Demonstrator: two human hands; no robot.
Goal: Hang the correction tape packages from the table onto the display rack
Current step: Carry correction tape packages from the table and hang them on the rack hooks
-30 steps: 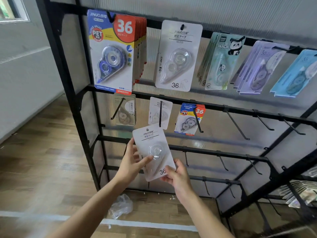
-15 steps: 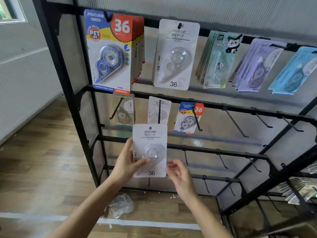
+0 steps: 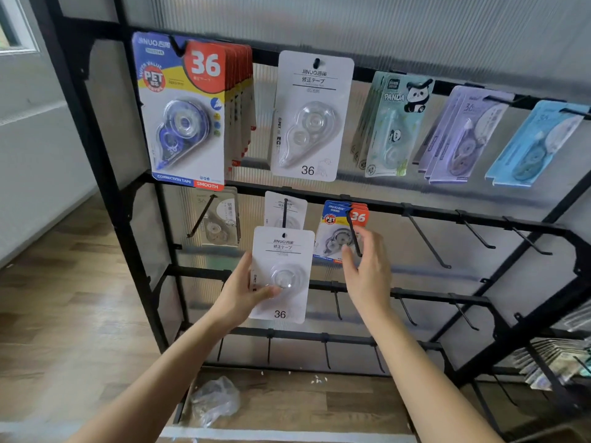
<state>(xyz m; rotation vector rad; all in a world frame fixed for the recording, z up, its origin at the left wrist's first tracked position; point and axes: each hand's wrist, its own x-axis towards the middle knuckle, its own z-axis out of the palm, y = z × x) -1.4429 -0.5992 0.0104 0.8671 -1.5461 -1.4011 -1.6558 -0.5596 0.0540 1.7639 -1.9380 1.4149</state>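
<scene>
Left hand (image 3: 243, 295) pinches the white package (image 3: 283, 273) by its left edge just below the second-row peg (image 3: 284, 214), right hand (image 3: 364, 270) loosely spread to its right; keep it upright, thread its hole, perhaps touching the tip, then slide it back.

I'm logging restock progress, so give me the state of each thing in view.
white package: upright, its hole just below the middle hook.
left hand: grips the white package.
right hand: open, holds nothing.
top-row hooks: all loaded.
right second-row hooks: bare.
</scene>
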